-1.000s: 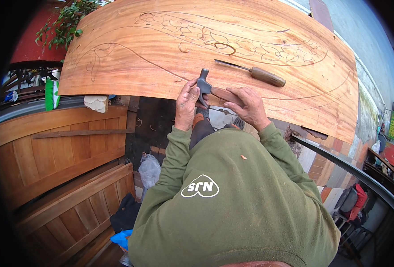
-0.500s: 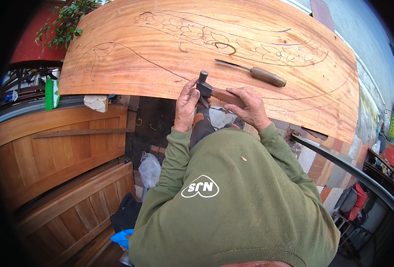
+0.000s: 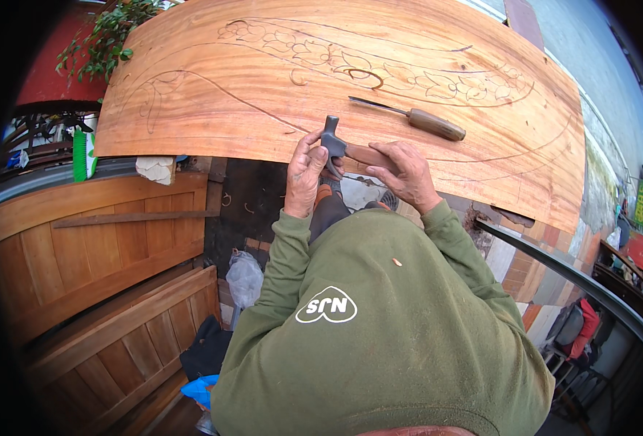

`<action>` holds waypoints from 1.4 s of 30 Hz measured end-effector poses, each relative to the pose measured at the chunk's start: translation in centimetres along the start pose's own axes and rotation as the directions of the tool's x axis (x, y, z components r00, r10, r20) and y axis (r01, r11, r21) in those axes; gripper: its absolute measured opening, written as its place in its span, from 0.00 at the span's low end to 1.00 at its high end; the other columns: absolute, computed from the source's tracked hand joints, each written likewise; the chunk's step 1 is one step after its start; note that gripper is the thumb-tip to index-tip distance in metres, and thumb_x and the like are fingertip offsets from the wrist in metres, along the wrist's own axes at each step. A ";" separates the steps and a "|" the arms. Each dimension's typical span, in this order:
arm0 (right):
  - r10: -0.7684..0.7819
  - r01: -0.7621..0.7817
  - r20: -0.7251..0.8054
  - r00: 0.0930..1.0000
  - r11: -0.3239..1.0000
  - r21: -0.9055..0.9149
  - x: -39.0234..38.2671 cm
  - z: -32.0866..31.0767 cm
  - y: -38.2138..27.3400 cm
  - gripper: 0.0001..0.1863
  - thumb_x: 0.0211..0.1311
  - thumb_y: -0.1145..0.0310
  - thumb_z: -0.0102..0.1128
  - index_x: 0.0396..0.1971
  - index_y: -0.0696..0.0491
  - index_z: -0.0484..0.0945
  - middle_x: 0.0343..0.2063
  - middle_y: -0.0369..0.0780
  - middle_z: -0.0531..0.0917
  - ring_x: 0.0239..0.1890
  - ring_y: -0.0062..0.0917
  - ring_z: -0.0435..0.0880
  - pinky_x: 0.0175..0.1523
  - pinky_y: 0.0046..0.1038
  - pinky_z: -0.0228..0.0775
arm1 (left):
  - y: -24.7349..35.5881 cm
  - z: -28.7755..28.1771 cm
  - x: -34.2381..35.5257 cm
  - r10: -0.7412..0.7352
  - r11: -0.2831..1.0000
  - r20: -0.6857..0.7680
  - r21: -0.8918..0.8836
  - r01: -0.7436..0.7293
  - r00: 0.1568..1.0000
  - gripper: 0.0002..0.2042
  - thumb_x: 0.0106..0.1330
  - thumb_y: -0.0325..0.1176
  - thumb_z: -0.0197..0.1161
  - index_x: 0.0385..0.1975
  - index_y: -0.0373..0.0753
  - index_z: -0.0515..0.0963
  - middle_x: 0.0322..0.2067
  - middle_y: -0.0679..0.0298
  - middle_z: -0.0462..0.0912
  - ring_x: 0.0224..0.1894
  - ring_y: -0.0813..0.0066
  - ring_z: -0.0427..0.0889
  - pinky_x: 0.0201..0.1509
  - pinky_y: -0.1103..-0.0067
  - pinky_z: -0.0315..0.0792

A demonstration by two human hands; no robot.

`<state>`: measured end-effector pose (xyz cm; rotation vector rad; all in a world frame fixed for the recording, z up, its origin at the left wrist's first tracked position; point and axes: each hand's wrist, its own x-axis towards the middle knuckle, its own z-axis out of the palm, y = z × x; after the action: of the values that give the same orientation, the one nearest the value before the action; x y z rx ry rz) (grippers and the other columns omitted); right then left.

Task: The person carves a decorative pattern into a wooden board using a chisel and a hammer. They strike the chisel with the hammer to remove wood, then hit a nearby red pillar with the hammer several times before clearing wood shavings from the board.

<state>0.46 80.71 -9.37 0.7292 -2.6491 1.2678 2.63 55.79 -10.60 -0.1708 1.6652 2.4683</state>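
Note:
My left hand [image 3: 303, 178] is closed round the dark metal head of a hammer [image 3: 333, 144], held at the near edge of a large wooden board [image 3: 176, 47]. My right hand [image 3: 408, 178] grips the hammer's brown wooden handle [image 3: 365, 155]. A chisel with a wooden handle [image 3: 434, 123] lies on the board just beyond the hammer, blade toward the left. Traced or incised flowers and long curving lines run across the board's surface. A dark curved piece or mark [image 3: 365, 75] is among the pattern.
Panelled wooden pieces [image 3: 96, 240] stand at left, with a plastic bag [image 3: 244, 280] beside them. A leafy plant [image 3: 103, 43] and a green brush [image 3: 83, 152] are at the board's left end. A metal rail [image 3: 568, 269] runs along the right, near a red-and-grey bundle [image 3: 579, 330].
The hammer's head has dipped very slightly toward me since a second ago. Both hands keep their grip, and the chisel has not moved.

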 end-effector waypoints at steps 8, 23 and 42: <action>0.182 -0.166 -0.015 0.983 0.924 0.344 -0.2 -0.1 1.0 0.16 0.74 0.62 0.67 0.54 0.55 0.87 0.36 0.42 0.88 0.39 0.30 0.86 0.46 0.32 0.75 | 2.2 1.8 0.3 -0.064 0.998 0.028 0.017 0.063 0.998 0.27 0.83 0.45 0.59 0.74 0.36 0.68 0.38 0.61 0.87 0.36 0.74 0.90 0.40 0.81 0.85; 0.396 -0.305 0.441 0.806 -0.361 0.881 -0.3 0.4 -0.7 0.21 0.78 0.54 0.62 0.55 0.57 0.80 0.44 0.41 0.88 0.28 0.18 0.72 0.36 0.23 0.68 | 7.5 7.0 -0.9 0.276 0.960 0.110 0.011 -0.279 0.955 0.17 0.64 0.23 0.79 0.52 0.34 0.84 0.47 0.64 0.85 0.47 0.77 0.86 0.52 0.80 0.82; 0.401 -0.338 0.577 0.712 -0.524 0.782 2.5 1.4 -1.2 0.14 0.75 0.59 0.66 0.30 0.51 0.81 0.24 0.37 0.85 0.24 0.24 0.87 0.32 0.26 0.84 | 9.1 9.4 -2.0 0.545 0.659 0.305 0.419 -0.624 0.781 0.24 0.53 0.27 0.87 0.51 0.34 0.85 0.49 0.58 0.86 0.48 0.73 0.87 0.48 0.78 0.84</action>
<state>-0.99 78.03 -8.68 -0.6970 -0.7380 3.6155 2.71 61.01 1.58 0.7272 2.5181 2.1894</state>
